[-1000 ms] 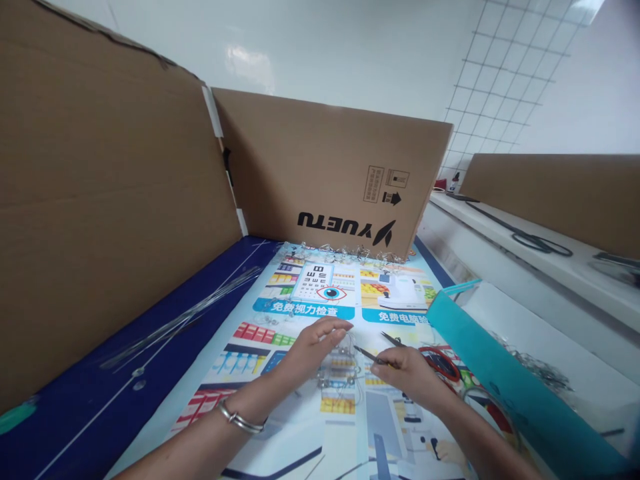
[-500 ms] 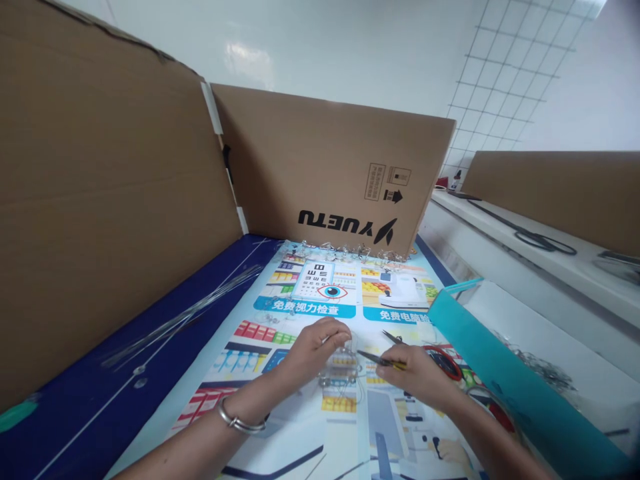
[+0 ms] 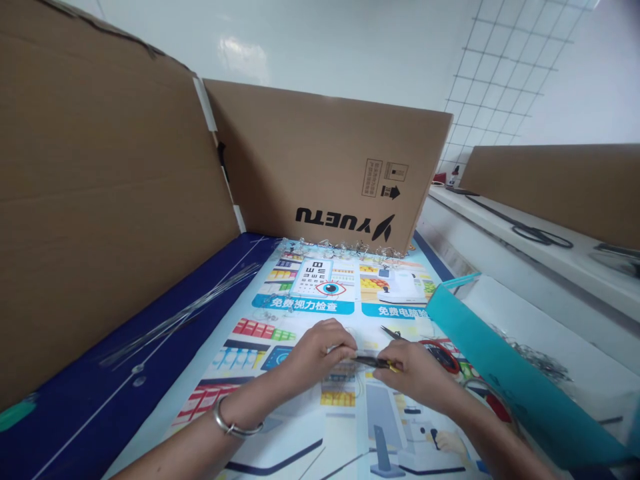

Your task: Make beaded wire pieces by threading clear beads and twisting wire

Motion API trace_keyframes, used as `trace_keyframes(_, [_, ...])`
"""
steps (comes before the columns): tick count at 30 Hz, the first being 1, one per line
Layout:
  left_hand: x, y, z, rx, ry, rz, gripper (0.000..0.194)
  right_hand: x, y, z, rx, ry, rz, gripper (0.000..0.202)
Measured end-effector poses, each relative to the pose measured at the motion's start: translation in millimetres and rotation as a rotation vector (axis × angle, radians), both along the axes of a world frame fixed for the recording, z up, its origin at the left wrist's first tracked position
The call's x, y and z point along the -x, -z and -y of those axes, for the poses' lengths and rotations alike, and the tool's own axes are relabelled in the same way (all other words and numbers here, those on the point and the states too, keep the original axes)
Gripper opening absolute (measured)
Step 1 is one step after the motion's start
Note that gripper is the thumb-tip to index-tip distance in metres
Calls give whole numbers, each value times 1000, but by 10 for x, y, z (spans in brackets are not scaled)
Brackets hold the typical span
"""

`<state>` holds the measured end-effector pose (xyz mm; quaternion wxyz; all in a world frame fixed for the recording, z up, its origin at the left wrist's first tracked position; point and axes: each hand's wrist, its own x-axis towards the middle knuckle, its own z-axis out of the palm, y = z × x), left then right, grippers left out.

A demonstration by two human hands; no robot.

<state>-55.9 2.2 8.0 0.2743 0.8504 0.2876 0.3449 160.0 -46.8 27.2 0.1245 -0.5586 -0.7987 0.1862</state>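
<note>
My left hand (image 3: 320, 350), a metal bangle (image 3: 233, 421) on its wrist, pinches a small clear wire piece (image 3: 350, 371) above the printed mat. My right hand (image 3: 417, 373) is closed around pliers (image 3: 374, 362) with yellow on the handles. The plier tips point left and meet the wire piece at my left fingertips. Thin wire loops hang below the fingers; their detail is blurred. Just beyond my right hand, the dark pointed tips of another tool (image 3: 393, 333) lie on the mat, by red handles (image 3: 443, 355).
A teal-sided box (image 3: 500, 363) with a pile of wire pieces (image 3: 540, 360) stands at right. Long thin wires (image 3: 185, 313) lie on the blue surface at left. Cardboard panels (image 3: 320, 160) stand behind and left, with clear wire pieces along the back one's foot.
The plier tips have come left to my left fingertips and look closer together. My left hand has moved slightly right and tilted over the wire piece. The view has shifted slightly.
</note>
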Motion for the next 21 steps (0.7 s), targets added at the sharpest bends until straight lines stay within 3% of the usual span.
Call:
trace_keyframes(6, [41, 7, -43, 80, -41, 24, 16, -3, 85, -30, -59, 29, 57, 20])
trace_keyframes(12, [111, 248, -271, -38, -263, -134, 20, -40, 156, -70, -255, 139, 231, 20])
trace_keyframes(16, [70, 394, -314, -42, -275, -230, 20, -41, 259, -90, -359, 133, 300, 19])
trace_keyframes(21, [-1, 429, -288, -12, -298, -204, 5, -35, 352, -109, -404, 106, 329, 16])
